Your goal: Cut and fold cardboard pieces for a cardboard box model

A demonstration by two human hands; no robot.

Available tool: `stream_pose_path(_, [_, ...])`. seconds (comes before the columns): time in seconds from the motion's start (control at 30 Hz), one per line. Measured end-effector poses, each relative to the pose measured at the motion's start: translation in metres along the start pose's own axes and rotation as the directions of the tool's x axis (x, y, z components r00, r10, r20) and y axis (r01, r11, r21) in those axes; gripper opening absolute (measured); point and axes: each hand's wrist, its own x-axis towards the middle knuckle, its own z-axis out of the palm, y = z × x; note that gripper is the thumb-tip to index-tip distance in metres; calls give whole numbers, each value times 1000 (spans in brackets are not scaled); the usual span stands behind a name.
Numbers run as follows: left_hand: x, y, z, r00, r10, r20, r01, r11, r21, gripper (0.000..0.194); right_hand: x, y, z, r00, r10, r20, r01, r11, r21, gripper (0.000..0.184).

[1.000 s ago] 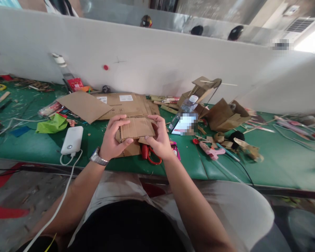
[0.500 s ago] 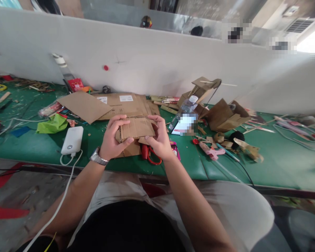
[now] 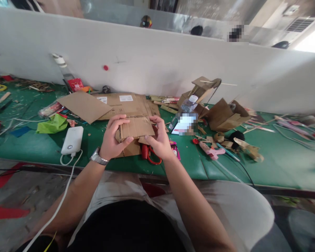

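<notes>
Between my two hands is a small brown piece of cardboard [image 3: 137, 127], its panel tilted towards me with a ragged fold along the left edge. My left hand [image 3: 116, 135] grips its left side, fingers over the top edge and thumb at the lower edge. On the other side my right hand [image 3: 159, 138] holds the right edge, thumb in front and fingers bent behind the top. Below the piece lie red-handled scissors [image 3: 154, 160], partly hidden by my right hand. A flat cardboard box [image 3: 131, 105] with white labels rests just behind.
A white power bank [image 3: 72, 140] with a cable and a green cloth [image 3: 52, 124] lie left. To the right are a lit phone [image 3: 183, 124], a clear bottle [image 3: 189, 105], a pink glue gun [image 3: 211, 151] and a cardboard model [image 3: 227, 113]. A white partition [image 3: 147, 63] stands behind.
My right fingers have shifted slightly at the top right corner of the cardboard. The left hand and the piece stay nearly in place.
</notes>
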Motion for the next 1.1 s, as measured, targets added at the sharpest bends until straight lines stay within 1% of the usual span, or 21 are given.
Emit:
stream_pose_path(0.07, [-1, -2, 1, 1000, -1, -5, 1, 1000, -18, 53, 0, 1, 0, 1000, -2, 0, 2, 1000, -6, 60])
stream_pose_path(0.1, [-2, -3, 3, 1000, -9, -9, 9, 999, -38, 56, 0, 2, 0, 1000, -3, 2, 3, 1000, -7, 60])
stream_pose_path(0.27, [-8, -12, 9, 997, -67, -32, 62, 988, -142, 96, -1, 3, -1, 1000, 6, 2, -6, 1000, -21, 59])
stream_pose_path(0.33, [-9, -14, 10, 997, -65, -33, 59, 988, -143, 102, -1, 3, -1, 1000, 0, 1, 0, 1000, -25, 58])
stream_pose_path(0.43, [-9, -14, 11, 998, -65, -24, 61, 989, -138, 105, -1, 2, -2, 1000, -17, 15, 18, 1000, -26, 58])
stream_pose_path(0.63, [-11, -11, 11, 993, -111, -30, 105, 984, -145, 101, -2, 2, -3, 999, -11, 52, 11, 1000, 1, 49])
stream_pose_path(0.7, [-10, -11, 9, 995, -101, -21, 98, 986, -134, 95, -3, 2, -3, 999, -25, 45, 26, 1000, -16, 48])
stream_pose_path(0.8, [-6, -10, 6, 998, -55, -22, 54, 997, -60, 78, -3, 1, -4, 999, -39, 38, 41, 998, -54, 47])
stream_pose_path(0.87, [-4, -9, 4, 999, -30, -28, 29, 999, -16, 71, -3, 1, -4, 999, -37, 37, 39, 997, -63, 47])
stream_pose_path(1.1, [-5, -6, 5, 998, -54, -38, 54, 999, 0, 76, -3, -2, -3, 999, -25, 36, 26, 999, -30, 47])
